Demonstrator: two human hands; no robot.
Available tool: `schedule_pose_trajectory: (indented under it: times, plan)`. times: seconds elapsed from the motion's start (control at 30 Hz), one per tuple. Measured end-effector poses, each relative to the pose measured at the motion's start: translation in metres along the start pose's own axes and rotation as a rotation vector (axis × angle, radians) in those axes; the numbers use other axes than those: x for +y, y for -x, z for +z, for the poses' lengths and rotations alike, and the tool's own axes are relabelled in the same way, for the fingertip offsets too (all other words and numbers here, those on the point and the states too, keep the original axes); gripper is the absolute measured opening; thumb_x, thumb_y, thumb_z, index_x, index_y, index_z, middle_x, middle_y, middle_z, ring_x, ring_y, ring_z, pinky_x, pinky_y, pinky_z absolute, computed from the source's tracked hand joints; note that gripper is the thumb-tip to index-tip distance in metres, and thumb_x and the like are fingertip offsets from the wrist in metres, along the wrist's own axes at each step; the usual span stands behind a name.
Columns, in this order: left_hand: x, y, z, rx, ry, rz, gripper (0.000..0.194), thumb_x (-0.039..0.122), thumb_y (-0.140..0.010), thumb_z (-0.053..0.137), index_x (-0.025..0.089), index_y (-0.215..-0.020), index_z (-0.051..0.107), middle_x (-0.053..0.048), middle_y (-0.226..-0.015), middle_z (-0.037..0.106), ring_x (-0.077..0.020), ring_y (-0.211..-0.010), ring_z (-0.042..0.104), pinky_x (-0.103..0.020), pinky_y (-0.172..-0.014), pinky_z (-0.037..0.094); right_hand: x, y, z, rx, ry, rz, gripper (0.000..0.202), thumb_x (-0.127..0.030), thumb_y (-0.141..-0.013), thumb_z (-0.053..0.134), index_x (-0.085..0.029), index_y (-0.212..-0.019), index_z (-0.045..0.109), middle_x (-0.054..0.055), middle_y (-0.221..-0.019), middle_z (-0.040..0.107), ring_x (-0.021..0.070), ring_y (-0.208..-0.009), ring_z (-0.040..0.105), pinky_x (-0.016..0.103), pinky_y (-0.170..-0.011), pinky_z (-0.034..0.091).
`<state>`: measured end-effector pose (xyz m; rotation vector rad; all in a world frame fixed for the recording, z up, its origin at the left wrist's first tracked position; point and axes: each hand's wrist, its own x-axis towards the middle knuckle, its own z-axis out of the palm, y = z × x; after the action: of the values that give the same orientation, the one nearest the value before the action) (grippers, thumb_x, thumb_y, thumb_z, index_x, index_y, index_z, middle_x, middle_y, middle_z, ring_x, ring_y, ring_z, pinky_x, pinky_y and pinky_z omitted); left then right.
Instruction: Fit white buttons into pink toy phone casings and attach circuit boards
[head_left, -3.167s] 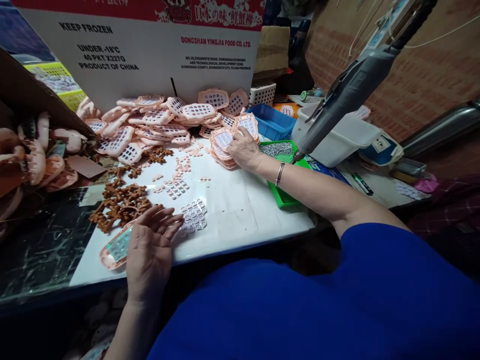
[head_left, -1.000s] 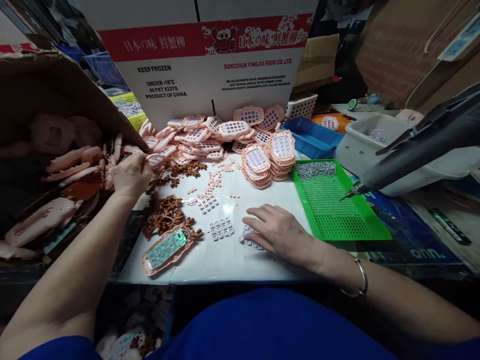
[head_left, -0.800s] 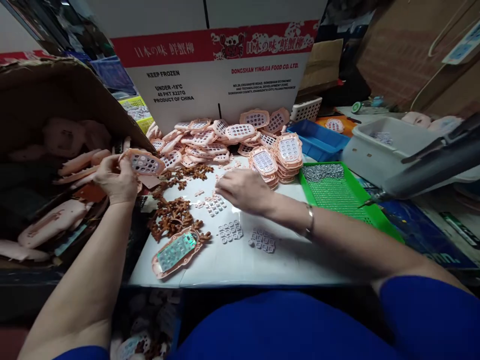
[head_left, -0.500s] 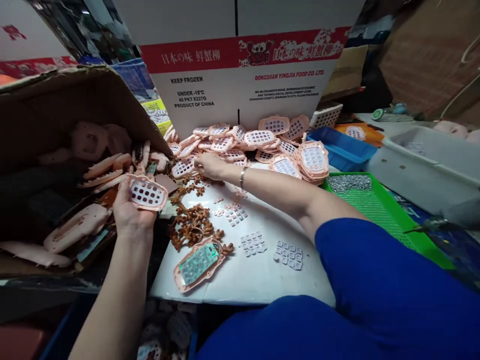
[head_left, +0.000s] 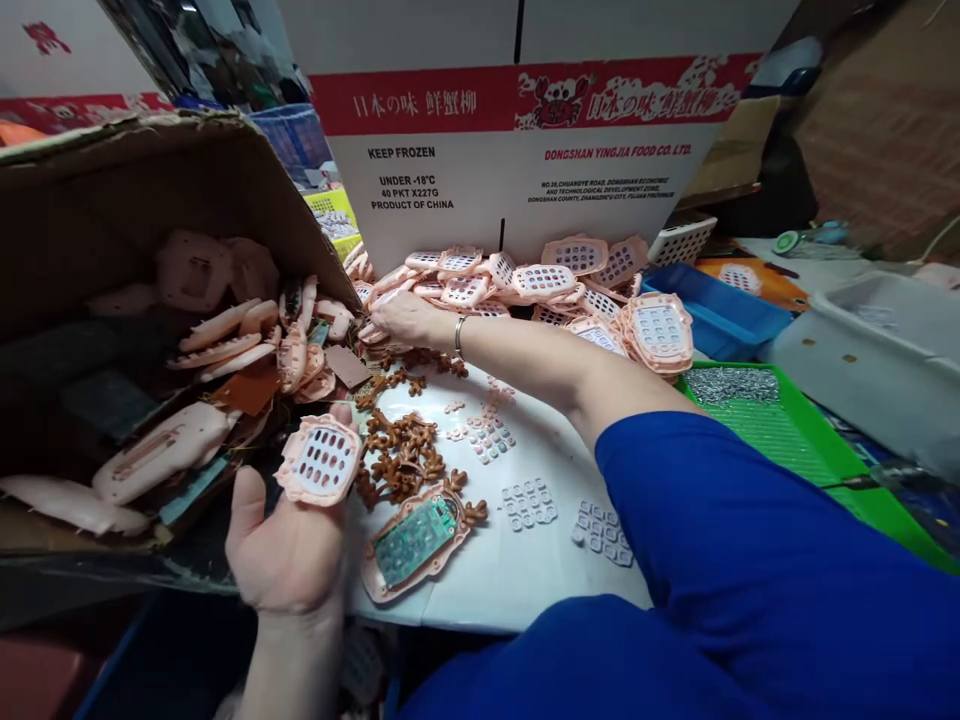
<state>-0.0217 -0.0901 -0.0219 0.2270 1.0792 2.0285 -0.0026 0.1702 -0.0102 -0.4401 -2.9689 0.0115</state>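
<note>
My left hand (head_left: 289,555) is palm up near the carton's edge, thumb spread, holding a pink plastic keypad cover (head_left: 321,460) with rows of holes on its fingers. My right hand (head_left: 409,322) reaches across to the left end of a pile of similar pink covers (head_left: 544,282). Its fingers are bent down on a cover there, partly hidden by the hand. Between my arms lie brown antler-shaped pieces (head_left: 401,445). In front of them is an open pink shell (head_left: 373,578) with a green circuit board (head_left: 416,545) inside.
An open cardboard carton (head_left: 225,160) with pink shells stands at left. Small keypad sheets (head_left: 529,503) lie on the white table (head_left: 487,585). A white printed box (head_left: 465,220) stands behind. At right are a blue tray (head_left: 727,325), a green tray of screws (head_left: 795,430) and a grey bin (head_left: 862,370).
My left hand has moved right and nearer to me with the cover, its thumb now spread away. My right hand has shifted slightly left at the pile, and the view has turned a little left.
</note>
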Motion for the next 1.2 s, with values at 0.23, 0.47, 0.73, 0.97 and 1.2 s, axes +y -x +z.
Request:
schedule_pose_trajectory:
  times: [0.23, 0.47, 0.73, 0.97, 1.2]
  plan:
    - [-0.018, 0.020, 0.007, 0.004, 0.134, -0.056, 0.069, 0.059, -0.082, 0.047, 0.011, -0.132, 0.048, -0.019, -0.136, 0.055, -0.0244, -0.138, 0.037, -0.040, -0.110, 0.037, -0.021, 0.056, -0.067, 0.152, 0.159, -0.023, 0.033, -0.012, -0.097, 0.029, -0.016, -0.116, 0.056, 0.009, -0.112, 0.056, 0.0178, -0.103, 0.053, 0.030, -0.082, 0.037]
    - [-0.035, 0.056, 0.026, -0.079, 0.268, -0.303, 0.052, 0.053, -0.088, 0.045, 0.018, -0.125, 0.057, -0.014, -0.123, 0.065, -0.0291, -0.123, 0.054, -0.050, -0.100, 0.045, -0.091, 0.139, -0.100, 0.003, 0.244, -0.688, 0.038, -0.028, -0.101, 0.025, -0.022, -0.113, 0.061, 0.002, -0.108, 0.054, 0.0148, -0.106, 0.050, 0.030, -0.088, 0.036]
    - [-0.067, 0.077, 0.006, -0.433, 0.493, -0.633, 0.042, 0.048, -0.085, 0.057, 0.017, -0.111, 0.069, -0.016, -0.111, 0.071, -0.0323, -0.105, 0.066, -0.045, -0.089, 0.054, -0.093, 0.175, -0.070, 0.055, -0.016, -0.532, 0.029, -0.024, -0.099, 0.038, -0.022, -0.117, 0.061, 0.004, -0.111, 0.062, 0.0122, -0.098, 0.054, 0.025, -0.079, 0.039]
    - [-0.065, 0.067, -0.004, -0.677, 0.532, -0.560, 0.059, 0.051, -0.089, 0.049, 0.006, -0.126, 0.060, -0.025, -0.129, 0.055, -0.0294, -0.117, 0.058, -0.035, -0.098, 0.047, 0.024, 0.131, -0.047, 0.124, 0.066, 0.467, 0.024, -0.018, -0.093, 0.046, -0.017, -0.110, 0.062, 0.010, -0.116, 0.058, 0.0223, -0.108, 0.049, 0.032, -0.084, 0.037]
    - [-0.067, 0.055, -0.007, -0.649, 0.517, -0.462, 0.057, 0.050, -0.095, 0.036, 0.009, -0.128, 0.059, -0.021, -0.131, 0.054, -0.0306, -0.121, 0.053, -0.043, -0.102, 0.042, 0.078, 0.092, -0.039, 0.219, 0.137, 0.573, 0.029, -0.025, -0.094, 0.044, -0.013, -0.119, 0.054, 0.015, -0.124, 0.051, 0.0286, -0.117, 0.043, 0.040, -0.093, 0.037]
